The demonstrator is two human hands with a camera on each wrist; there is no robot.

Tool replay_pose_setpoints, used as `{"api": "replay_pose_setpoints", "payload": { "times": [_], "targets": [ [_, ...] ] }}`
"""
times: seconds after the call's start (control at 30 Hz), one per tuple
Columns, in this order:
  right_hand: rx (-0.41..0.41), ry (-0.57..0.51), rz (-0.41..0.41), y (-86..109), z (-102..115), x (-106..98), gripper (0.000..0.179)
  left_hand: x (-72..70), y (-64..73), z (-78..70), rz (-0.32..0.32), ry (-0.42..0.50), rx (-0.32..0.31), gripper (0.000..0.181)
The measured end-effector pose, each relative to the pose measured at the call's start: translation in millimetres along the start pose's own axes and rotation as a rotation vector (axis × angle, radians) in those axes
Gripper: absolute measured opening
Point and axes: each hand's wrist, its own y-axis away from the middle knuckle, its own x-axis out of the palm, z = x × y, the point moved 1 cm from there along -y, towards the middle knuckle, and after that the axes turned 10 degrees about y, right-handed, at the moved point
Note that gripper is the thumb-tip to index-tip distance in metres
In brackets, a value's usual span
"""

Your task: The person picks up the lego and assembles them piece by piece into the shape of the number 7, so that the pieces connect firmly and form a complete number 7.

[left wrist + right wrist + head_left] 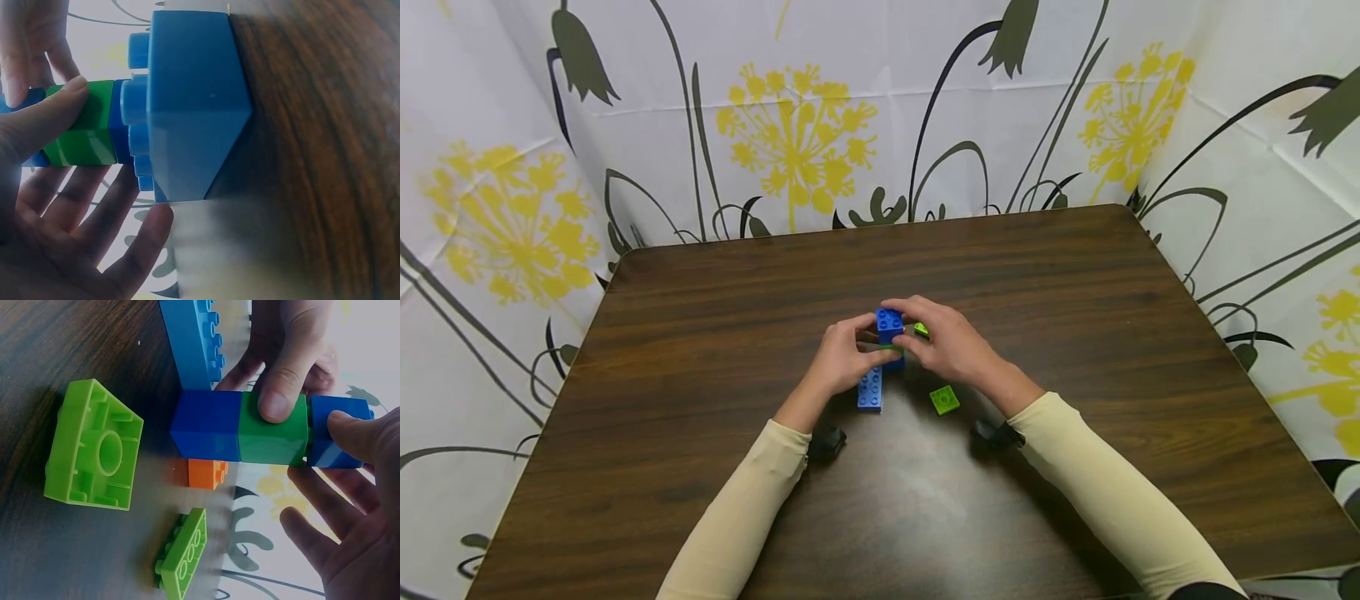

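A dark blue bottom brick (207, 425) and a green brick (272, 440) form an upright stack on the table. My left hand (844, 354) holds the green brick, its thumb on the near face. Above it, my right hand (953, 343) pinches another dark blue brick (890, 322) between thumb and fingers. A thin gap shows between this upper brick and the green one in the right wrist view. Beside the stack lies a long light blue brick (870, 392), studs up. Fingers partly cover the stack in the head view.
A lime square brick (944, 400) lies to the right, hollow side showing in the right wrist view. Behind the right hand are another lime brick (181, 555) and an orange brick (203, 473). A patterned curtain (820, 108) hangs behind the wooden table (715, 333).
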Motion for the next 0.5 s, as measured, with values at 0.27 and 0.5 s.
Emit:
{"api": "replay_pose_setpoints", "payload": {
  "times": [0.27, 0.5],
  "targets": [
    [0.043, 0.014, 0.023, 1.2, 2.0, 0.5, 0.050, -0.1, -0.2, 1.1, 0.003, -0.005, 0.004, 0.043],
    [0.069, 0.038, 0.046, 1.0, 3.2, -0.3, 0.050, -0.5, -0.2, 0.7, 0.014, -0.002, -0.009, 0.045]
  ]
}}
